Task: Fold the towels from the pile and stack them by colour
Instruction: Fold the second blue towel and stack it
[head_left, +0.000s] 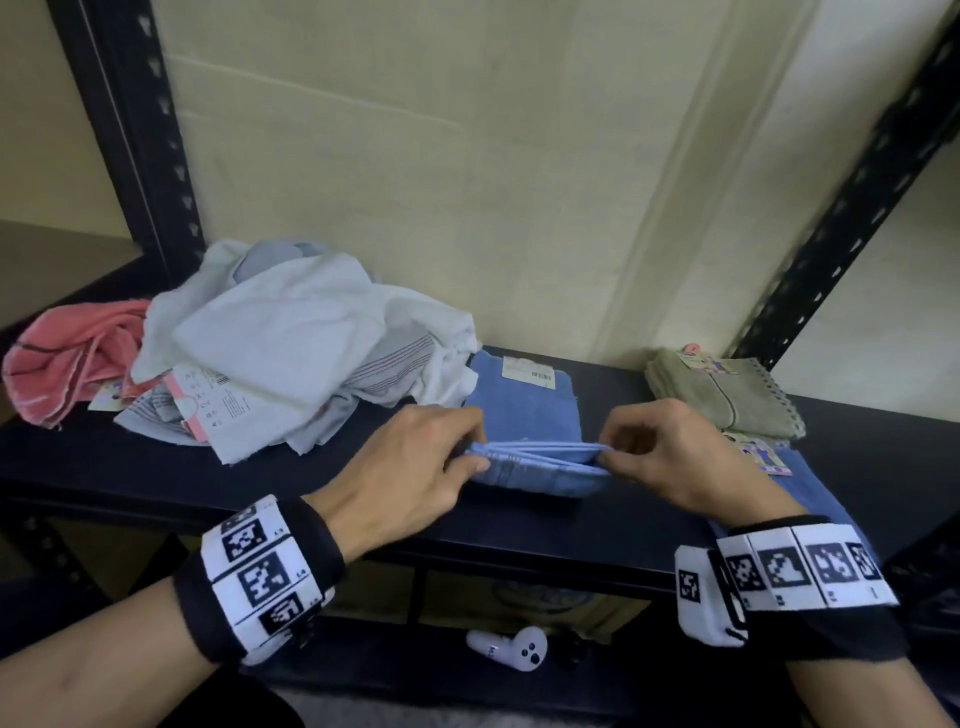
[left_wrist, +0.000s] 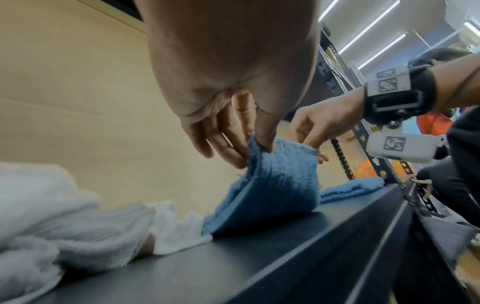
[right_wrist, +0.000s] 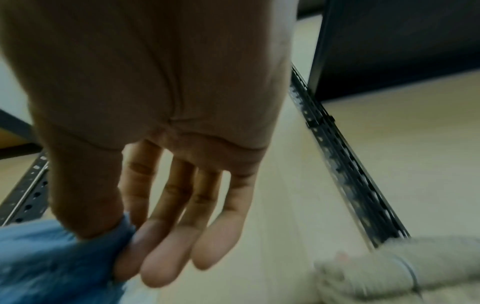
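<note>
Hands are pinching opposite ends of a blue towel (head_left: 524, 415) on the dark shelf (head_left: 597, 525), left hand (head_left: 415, 467) and right hand (head_left: 670, 457) gripping its doubled near edge by the corners, where soft, light, limp cloth is best controlled.

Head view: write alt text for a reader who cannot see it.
Both hands, left hand and right hand, pinch the ends of a blue towel mid-fold on a dark shelf. An unfolded white and pink pile lies left; a folded olive towel right.
</note>
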